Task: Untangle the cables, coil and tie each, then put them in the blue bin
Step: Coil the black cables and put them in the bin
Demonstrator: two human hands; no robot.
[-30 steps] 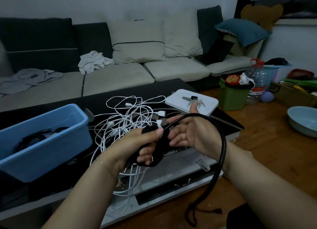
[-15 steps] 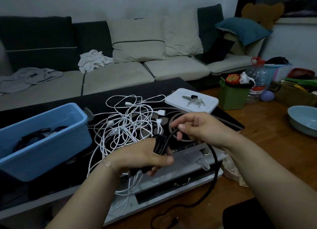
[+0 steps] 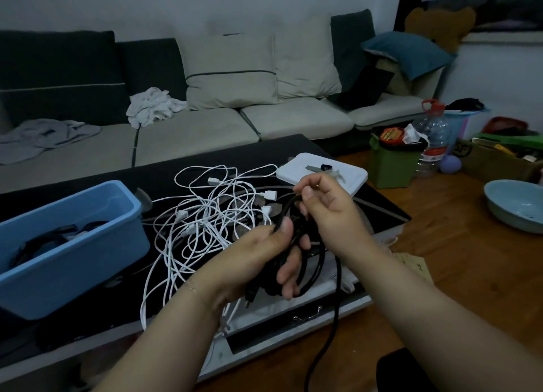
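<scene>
My left hand [image 3: 258, 253] grips a coil of thick black cable [image 3: 316, 267] above the front edge of the black coffee table [image 3: 164, 171]. My right hand [image 3: 329, 212] pinches a strand of the same cable just above the coil, and the loose end hangs down over the table edge toward the floor. A tangle of white cables [image 3: 205, 218] lies on the table behind my hands. The blue bin [image 3: 73, 250] stands at the left of the table with dark coiled cables inside.
A white lid-like box [image 3: 349, 175] with small items on it sits at the table's far right. A sofa with cushions and clothes runs behind. On the wooden floor to the right stand a green bin [image 3: 390, 168], a water bottle and a blue bowl [image 3: 514, 206].
My right hand has brought another loop of black cable up to the coil in my left hand. The coil is thicker and the hanging tail is shorter.
</scene>
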